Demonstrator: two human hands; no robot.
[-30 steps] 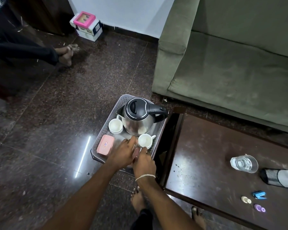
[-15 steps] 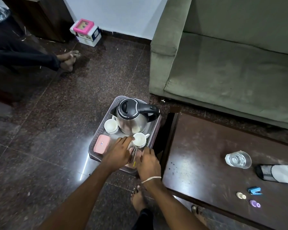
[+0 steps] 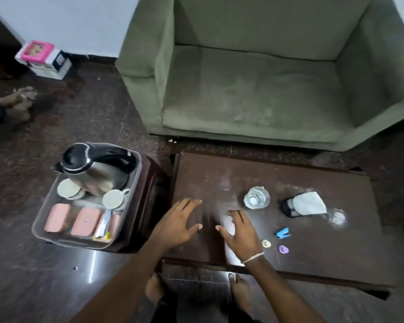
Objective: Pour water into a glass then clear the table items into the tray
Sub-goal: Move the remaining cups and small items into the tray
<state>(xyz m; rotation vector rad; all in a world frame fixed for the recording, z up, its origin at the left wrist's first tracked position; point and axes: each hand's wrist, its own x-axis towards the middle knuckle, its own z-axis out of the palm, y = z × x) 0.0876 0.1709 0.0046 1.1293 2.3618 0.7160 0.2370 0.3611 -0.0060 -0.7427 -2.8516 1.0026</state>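
Observation:
A grey tray (image 3: pixel 40 220) on a low dark stool at the left holds a steel kettle (image 3: pixel 96 166) with a black lid, two white cups (image 3: pixel 113 198), pink boxes (image 3: pixel 85 222) and a small packet. On the dark table (image 3: pixel 313 257) stand a glass of water (image 3: pixel 256 197), a black-and-white pouch (image 3: pixel 303 204), a blue clip (image 3: pixel 283 233), a cream cap (image 3: pixel 266 243) and a purple cap (image 3: pixel 283 249). My left hand (image 3: pixel 177 226) and my right hand (image 3: pixel 239 231) hover open over the table's left part, holding nothing.
A green sofa (image 3: pixel 254 89) stands behind the table. A pink-and-white box (image 3: pixel 43 59) lies on the floor by the wall. Another person's feet (image 3: pixel 19 101) rest at the far left. My own bare feet (image 3: pixel 239 290) are below the table's near edge.
Both hands left the tray and moved right over the table, fingers now spread. The view swung right and up, so the tray sits at the left.

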